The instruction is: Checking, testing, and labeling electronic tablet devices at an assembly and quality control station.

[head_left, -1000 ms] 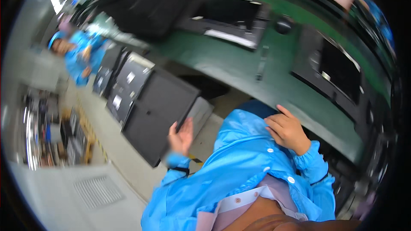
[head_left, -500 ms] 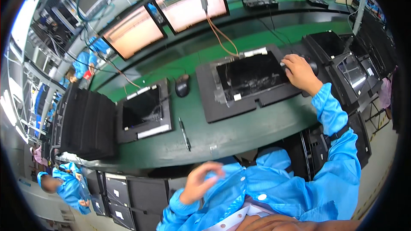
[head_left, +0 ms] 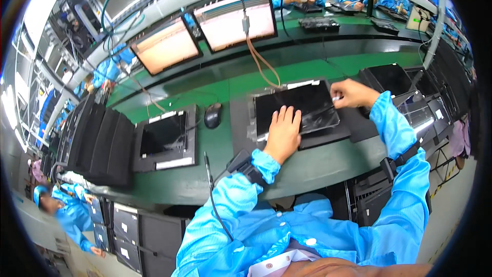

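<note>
A black display panel (head_left: 307, 103) under loose clear film lies on a black foam board (head_left: 240, 123) in front of me. My left hand (head_left: 283, 136) rests on the panel's near left part, its fingers stretched out flat. At the panel's far right corner, my right hand (head_left: 352, 94) is closed in a pinch. A small whitish bit shows at its fingertips, too small to name. Left of the board is a black mouse (head_left: 212, 116). Further left, a second display panel (head_left: 164, 134) lies on its own black board.
Stacked black trays (head_left: 97, 146) stand at the left. More panels and boards (head_left: 392, 79) pile up at the right. Two lit monitors (head_left: 236, 23) stand behind, with a tan cable (head_left: 261, 64) hanging down. A pen (head_left: 207, 166) lies near my left sleeve. Co-workers sit beyond the bench.
My left hand has moved up from near my body onto the panel. My right hand has gone from lying over the panel's right edge to a pinch at its corner.
</note>
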